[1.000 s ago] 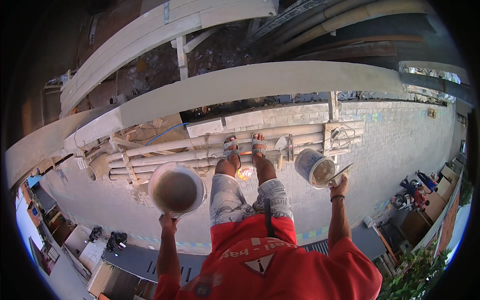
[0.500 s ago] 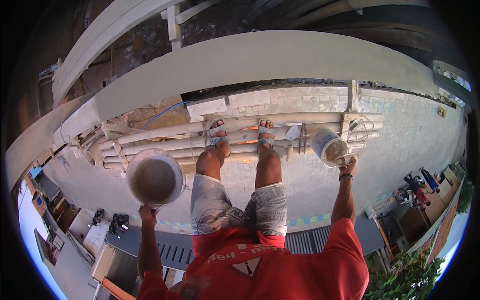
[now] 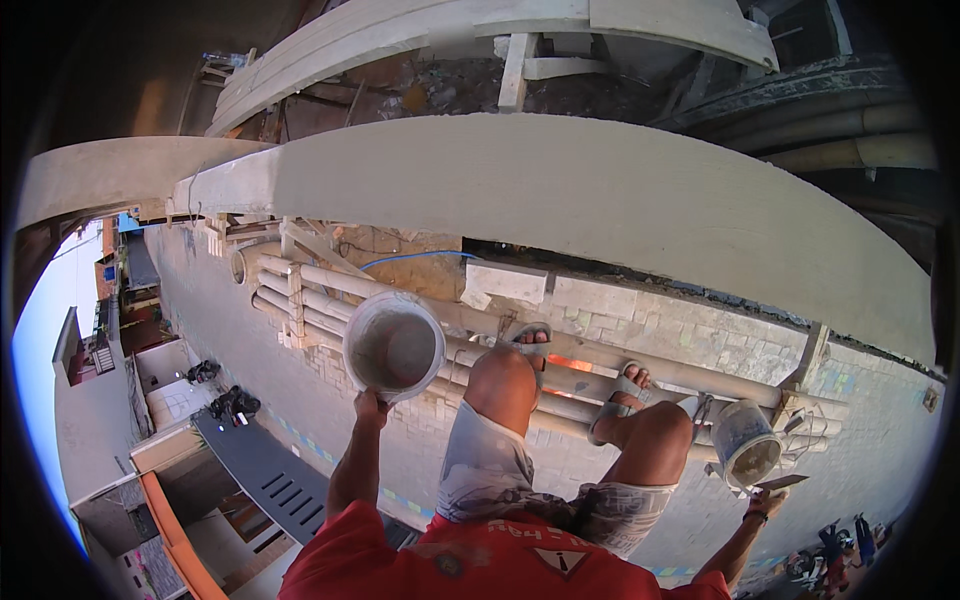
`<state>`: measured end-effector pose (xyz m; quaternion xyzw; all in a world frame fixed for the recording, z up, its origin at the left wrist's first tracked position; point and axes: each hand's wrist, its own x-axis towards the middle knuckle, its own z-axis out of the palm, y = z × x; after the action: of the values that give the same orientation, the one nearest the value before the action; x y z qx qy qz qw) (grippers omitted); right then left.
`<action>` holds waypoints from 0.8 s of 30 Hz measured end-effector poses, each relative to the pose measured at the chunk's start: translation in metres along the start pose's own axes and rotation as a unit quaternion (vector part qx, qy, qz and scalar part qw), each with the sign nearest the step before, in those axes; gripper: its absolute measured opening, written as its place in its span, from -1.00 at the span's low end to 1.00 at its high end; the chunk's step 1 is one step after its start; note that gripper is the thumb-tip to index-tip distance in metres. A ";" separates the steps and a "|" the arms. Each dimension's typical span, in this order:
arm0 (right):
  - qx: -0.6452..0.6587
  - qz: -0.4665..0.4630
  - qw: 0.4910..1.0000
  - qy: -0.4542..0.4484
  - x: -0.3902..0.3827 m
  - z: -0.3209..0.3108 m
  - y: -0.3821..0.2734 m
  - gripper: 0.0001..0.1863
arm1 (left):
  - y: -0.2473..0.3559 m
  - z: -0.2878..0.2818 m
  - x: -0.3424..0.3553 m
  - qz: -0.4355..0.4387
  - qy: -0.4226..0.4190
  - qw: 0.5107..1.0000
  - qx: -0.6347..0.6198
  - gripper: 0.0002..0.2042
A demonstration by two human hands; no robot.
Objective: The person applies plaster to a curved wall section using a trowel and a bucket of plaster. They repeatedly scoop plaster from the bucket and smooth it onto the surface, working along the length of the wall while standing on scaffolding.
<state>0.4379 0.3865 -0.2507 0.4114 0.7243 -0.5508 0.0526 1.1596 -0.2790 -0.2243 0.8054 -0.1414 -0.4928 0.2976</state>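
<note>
My left hand [image 3: 371,408] grips the rim of a large white bucket [image 3: 432,355] with grey contents, held over the left part of the bamboo-like poles [image 3: 325,285]. My right hand [image 3: 766,503] is closed on a flat metal trowel [image 3: 785,482] beside a smaller, dirty white bucket [image 3: 750,440]; whether it also touches that bucket I cannot tell. My sandalled feet [image 3: 628,395] stand on the poles, knees bent. A pointed trowel [image 3: 686,406] and other small tools lie on the poles by my right foot, partly hidden by my knee.
A long plastered beam [image 3: 560,180] crosses above the poles, with white boards [image 3: 650,25] beyond. A paved surface [image 3: 320,400] lies far below, with motorbikes [image 3: 235,408], a grey awning [image 3: 270,470] and other people [image 3: 862,540] at lower right. A blue hose [image 3: 420,255] runs behind the poles.
The view has swung round. My knees are more bent, and my left hand has carried the large bucket leftward and forward, toward the beam. The right hand remains by the smaller bucket with the trowel.
</note>
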 end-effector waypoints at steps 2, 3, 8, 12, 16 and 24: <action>-0.037 -0.010 0.996 0.075 0.002 -0.005 0.010 -0.41 | -0.020 0.012 0.021 -0.027 0.026 0.998 -0.041 -0.67; -0.045 0.013 0.998 0.038 0.013 -0.027 0.008 -0.58 | -0.031 0.009 0.035 -0.020 0.014 0.998 -0.052 -0.68; -0.058 -0.052 0.996 0.042 0.013 0.019 0.053 -0.57 | -0.082 0.009 0.087 -0.028 0.067 0.992 -0.099 -0.65; -0.034 -0.082 0.996 0.020 0.007 0.092 0.091 -0.56 | -0.089 0.005 0.094 -0.025 0.120 0.990 -0.065 -0.55; -0.024 -0.091 0.995 -0.020 0.001 0.163 0.115 -0.56 | -0.090 0.003 0.106 0.017 0.142 0.988 -0.053 -0.47; -0.014 -0.106 0.990 -0.090 -0.017 0.286 0.139 -0.55 | -0.077 0.012 0.101 0.070 0.144 0.987 -0.003 -0.48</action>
<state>0.4322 0.1444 -0.4568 0.2802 0.7639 -0.5776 0.0651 1.1920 -0.2755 -0.3478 0.8553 -0.1511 -0.3498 0.3511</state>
